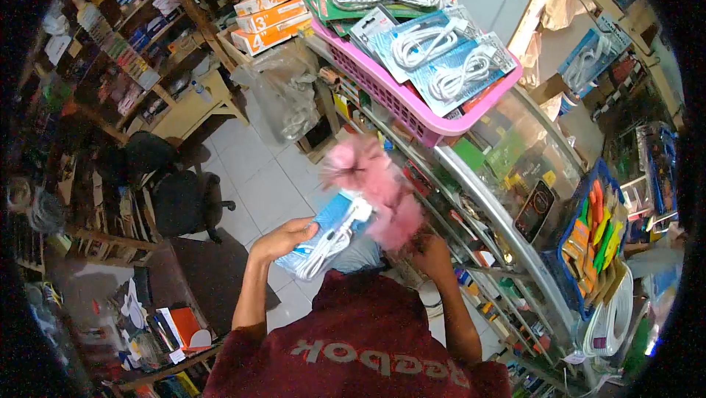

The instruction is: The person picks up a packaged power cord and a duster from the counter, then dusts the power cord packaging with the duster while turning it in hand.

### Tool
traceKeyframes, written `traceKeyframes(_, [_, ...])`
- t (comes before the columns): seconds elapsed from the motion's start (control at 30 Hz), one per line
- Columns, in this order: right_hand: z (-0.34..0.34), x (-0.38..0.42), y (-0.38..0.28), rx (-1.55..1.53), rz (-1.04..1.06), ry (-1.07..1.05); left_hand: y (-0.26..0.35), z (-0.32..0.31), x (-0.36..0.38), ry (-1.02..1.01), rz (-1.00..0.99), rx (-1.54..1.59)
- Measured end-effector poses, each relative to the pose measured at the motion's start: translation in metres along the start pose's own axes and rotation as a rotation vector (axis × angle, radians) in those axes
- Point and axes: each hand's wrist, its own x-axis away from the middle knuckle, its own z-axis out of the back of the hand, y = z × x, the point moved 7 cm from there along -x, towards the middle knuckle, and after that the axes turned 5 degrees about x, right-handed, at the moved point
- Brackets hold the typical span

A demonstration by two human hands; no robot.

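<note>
The 2 hands reach forward, well apart. The left hand (285, 240) is clenched in a grip, its thumb (304, 230) uppermost and pointing across toward the right hand (428, 252), most of its fingers hidden underneath. Behind it, the left forearm (250, 295) rises steeply and the wrist (259, 257) turns inward. The right hand is curled and shadowed, its fingers unclear; the right forearm (457, 313) behind it slants inward.
</note>
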Motion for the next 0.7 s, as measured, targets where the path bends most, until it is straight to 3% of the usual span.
traceKeyframes(0.13, [0.017, 0.004, -0.004, 0.070, 0.118, 0.040, 0.021, 0.010, 0.004, -0.017, 0.005, -0.103])
traceKeyframes(0.23, [0.028, 0.004, 0.042, 0.286, -0.138, -0.068, 0.018, 0.016, 0.007, -0.020, 0.057, -0.100])
traceKeyframes(0.33, [0.056, 0.011, 0.003, 0.136, 0.027, 0.263, 0.001, 0.007, -0.006, -0.129, 0.050, -0.040])
traceKeyframes(0.43, [0.012, -0.003, 0.061, 0.043, -0.193, 0.346, 0.008, -0.011, -0.021, -0.166, 0.042, -0.008])
traceKeyframes(0.5, [0.018, 0.006, 0.040, -0.008, -0.122, 0.369, 0.011, -0.013, -0.027, -0.139, 0.020, -0.012])
traceKeyframes(0.63, [0.006, 0.019, 0.016, 0.006, -0.045, 0.284, 0.009, -0.006, -0.036, -0.096, -0.047, -0.097])
traceKeyframes(0.7, [0.008, 0.021, 0.024, 0.103, -0.119, 0.192, 0.009, -0.010, -0.038, -0.132, -0.021, -0.107])
